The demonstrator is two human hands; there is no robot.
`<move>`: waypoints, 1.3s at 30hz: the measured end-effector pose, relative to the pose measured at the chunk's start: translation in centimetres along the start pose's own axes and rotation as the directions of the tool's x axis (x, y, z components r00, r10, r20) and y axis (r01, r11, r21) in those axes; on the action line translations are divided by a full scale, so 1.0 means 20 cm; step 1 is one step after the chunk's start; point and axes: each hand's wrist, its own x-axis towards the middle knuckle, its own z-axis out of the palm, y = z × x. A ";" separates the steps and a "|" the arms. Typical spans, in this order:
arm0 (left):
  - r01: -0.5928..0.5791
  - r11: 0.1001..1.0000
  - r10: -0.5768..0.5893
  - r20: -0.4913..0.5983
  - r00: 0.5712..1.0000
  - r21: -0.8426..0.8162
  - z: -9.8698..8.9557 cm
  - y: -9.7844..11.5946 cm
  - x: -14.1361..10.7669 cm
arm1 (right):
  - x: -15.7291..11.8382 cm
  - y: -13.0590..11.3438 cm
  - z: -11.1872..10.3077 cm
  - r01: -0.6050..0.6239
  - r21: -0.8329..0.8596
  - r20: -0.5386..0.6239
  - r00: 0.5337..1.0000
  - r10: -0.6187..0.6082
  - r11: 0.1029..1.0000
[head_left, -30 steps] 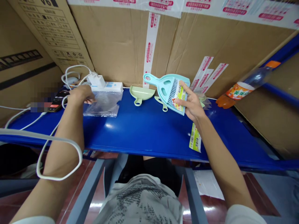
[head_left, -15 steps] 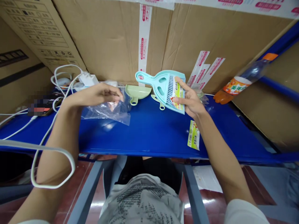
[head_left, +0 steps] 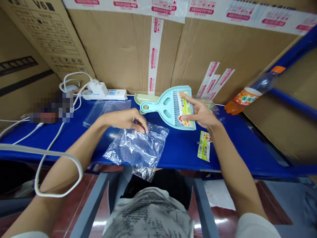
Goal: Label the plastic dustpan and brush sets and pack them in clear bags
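Note:
My left hand (head_left: 135, 120) pinches a crumpled clear plastic bag (head_left: 138, 148), which drapes over the table's front edge. In my right hand (head_left: 201, 114) is a light blue dustpan (head_left: 162, 105) with a grey-blue brush nested in it, its handle pointing left. A yellow-green and white label (head_left: 185, 107) lies across the bristles under my right fingers. Behind the blue handle a pale green dustpan (head_left: 147, 98) rests at the back, partly hidden. A second label card (head_left: 204, 147) lies on the table below my right hand.
Another flat clear bag (head_left: 104, 109) lies at the left on the blue table (head_left: 173, 155), near a white power strip (head_left: 116, 95) and looping white cables. A tilted orange drink bottle (head_left: 250, 92) leans at the right. Cardboard stands behind.
My left hand has moved right and toward the front edge, with the plastic bag now spread below it. The blue dustpan has come slightly lower and left, covering part of the pale green one.

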 end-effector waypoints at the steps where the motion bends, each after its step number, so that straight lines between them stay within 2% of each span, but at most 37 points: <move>1: -0.023 1.000 0.023 0.003 1.000 -0.012 0.00 0.00 0.00 | -0.01 0.00 -0.01 -0.021 -0.014 0.029 0.999 0.021 1.000; 4: -0.065 0.998 0.063 -0.051 0.997 -0.025 -0.04 0.01 -0.05 | -0.02 0.00 -0.04 -0.073 -0.068 0.117 0.990 0.081 0.995; 8: -0.147 0.984 0.164 -0.174 0.971 0.105 -0.06 0.02 -0.05 | -0.02 0.00 -0.05 -0.087 -0.145 0.248 0.961 0.122 0.986; 12: -0.232 0.934 0.303 -0.258 0.917 0.271 0.02 0.01 0.02 | -0.01 0.02 -0.02 -0.090 -0.189 0.327 0.933 0.149 0.978; 15: -0.272 0.897 0.372 -0.263 0.890 0.349 0.08 0.00 0.07 | -0.01 0.02 0.01 -0.171 -0.149 0.352 0.911 0.214 0.974; 19: -0.280 0.875 0.391 -0.236 0.889 0.395 0.12 -0.01 0.09 | -0.02 0.02 0.03 -0.318 -0.011 0.361 0.883 0.301 0.948; 25: -0.245 0.877 0.392 -0.321 0.862 0.413 0.16 0.00 0.12 | -0.01 0.07 0.14 -0.402 -0.006 0.421 0.829 0.367 0.916; 26: -0.241 0.875 0.394 -0.328 0.858 0.421 0.16 0.01 0.12 | -0.01 0.08 0.17 -0.399 0.021 0.418 0.836 0.354 0.917; 28: -0.201 0.875 0.381 -0.371 0.847 0.440 0.14 0.03 0.11 | 0.00 0.10 0.23 -0.364 0.110 0.363 0.881 0.303 0.925; 29: -0.152 0.882 0.360 -0.430 0.828 0.446 0.13 0.05 0.09 | 0.00 0.11 0.25 -0.334 0.158 0.318 0.908 0.273 0.929; 30: -0.083 0.893 0.330 -0.520 0.788 0.441 0.10 0.05 0.07 | 0.01 0.11 0.27 -0.301 0.201 0.266 0.933 0.244 0.932; 31: -0.002 0.908 0.292 -0.628 0.721 0.420 0.07 0.05 0.05 | 0.01 0.12 0.28 -0.269 0.233 0.214 0.952 0.221 0.934; 33: 0.144 0.939 0.197 -0.834 0.515 0.311 -0.01 0.01 0.00 | 0.02 0.12 0.28 -0.221 0.278 0.125 0.973 0.193 0.935; 34: 0.193 0.953 0.134 -0.898 0.418 0.232 -0.05 -0.02 -0.03 | 0.03 0.12 0.27 -0.197 0.294 0.084 0.980 0.180 0.935; 35: 0.231 0.963 0.047 -0.932 0.360 0.138 -0.09 -0.06 -0.05 | 0.03 0.13 0.26 -0.170 0.308 0.043 0.985 0.165 0.936; 36: 0.265 0.964 -0.065 -0.944 0.325 0.025 -0.12 -0.10 -0.06 | 0.04 0.13 0.24 -0.139 0.318 0.005 0.989 0.145 0.938; 37: 0.298 0.950 -0.196 -0.926 0.322 -0.097 -0.14 -0.14 -0.07 | 0.05 0.13 0.23 -0.109 0.325 -0.026 0.992 0.124 0.939; 39: 0.354 0.887 -0.422 -0.832 0.360 -0.296 -0.16 -0.21 -0.08 | 0.06 0.14 0.21 -0.066 0.326 -0.067 0.993 0.093 0.943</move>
